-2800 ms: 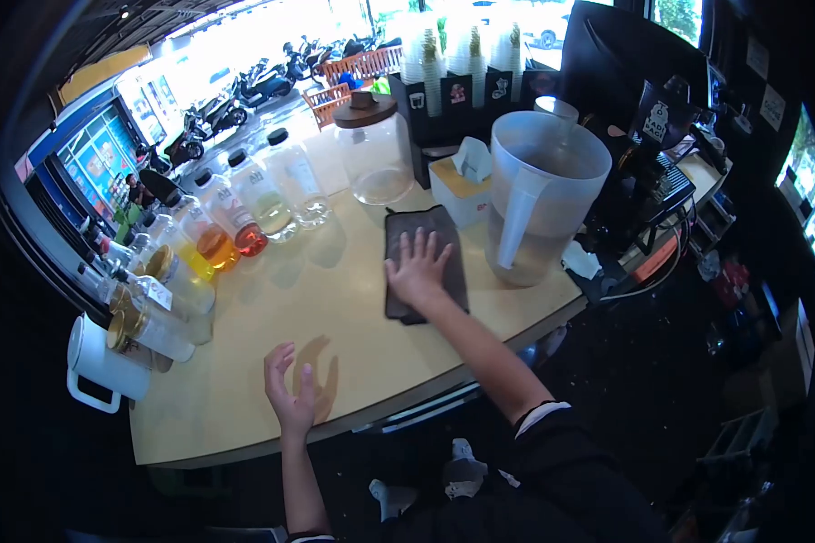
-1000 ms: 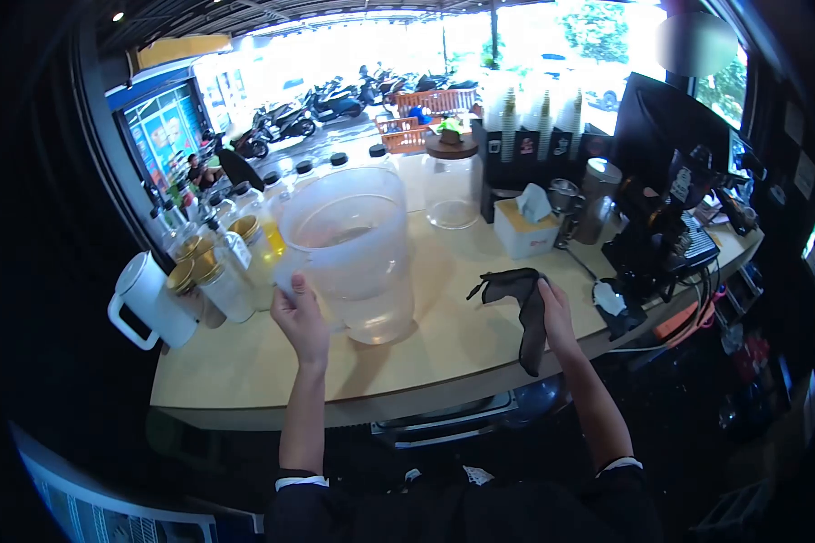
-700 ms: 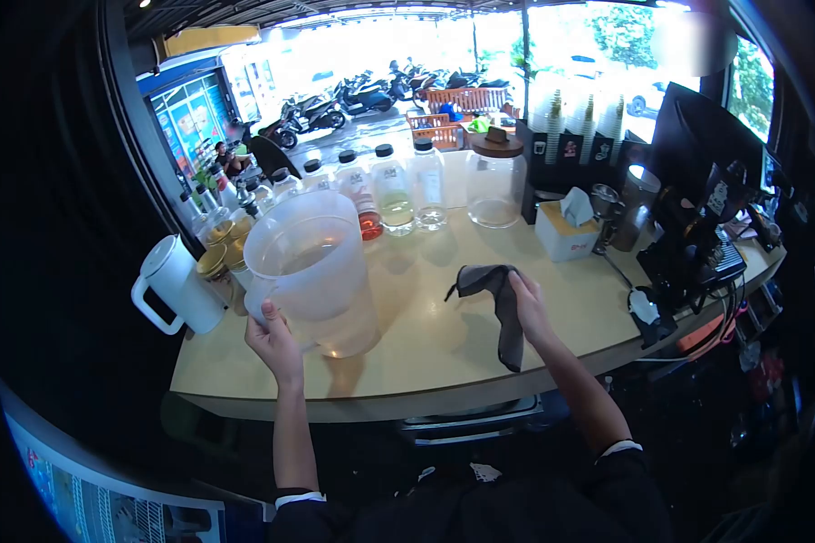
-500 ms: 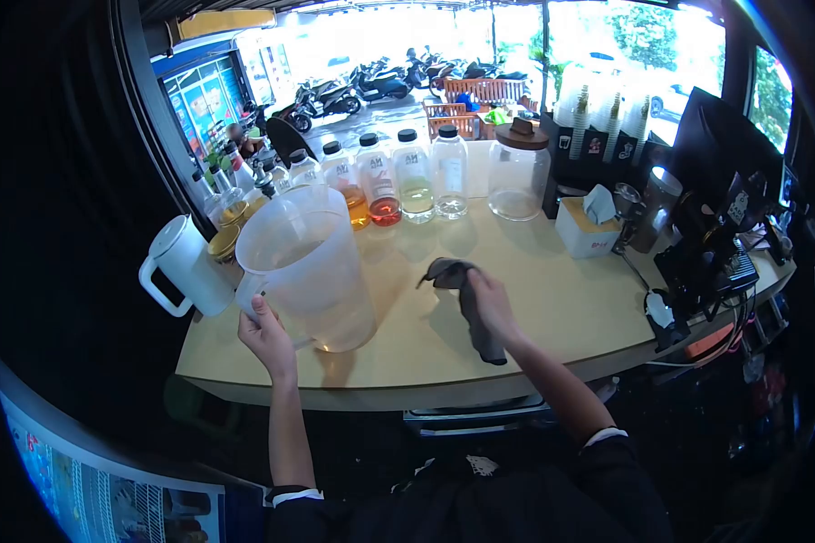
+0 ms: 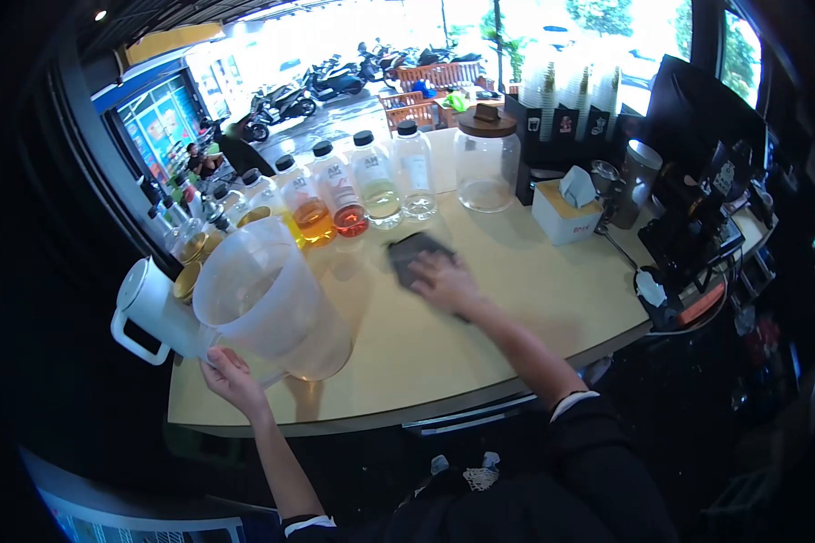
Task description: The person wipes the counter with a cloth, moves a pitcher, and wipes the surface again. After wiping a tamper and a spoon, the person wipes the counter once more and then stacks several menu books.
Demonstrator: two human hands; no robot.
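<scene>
In the head view, the right hand (image 5: pixel 444 282) lies flat on the cloth (image 5: pixel 412 246) — fingers look a little apart, though blurred. The cloth is on the counter (image 5: pixel 534 299), near the bottles (image 5: pixel 342 195). The left hand (image 5: pixel 234 380) is closed round the handle of the jug (image 5: pixel 281 303), well to the left; I cannot tell whether its base touches the counter. Wiping seems the step in hand — another stroke would call for flat pressure, clear of the bottles, jug held steady.
</scene>
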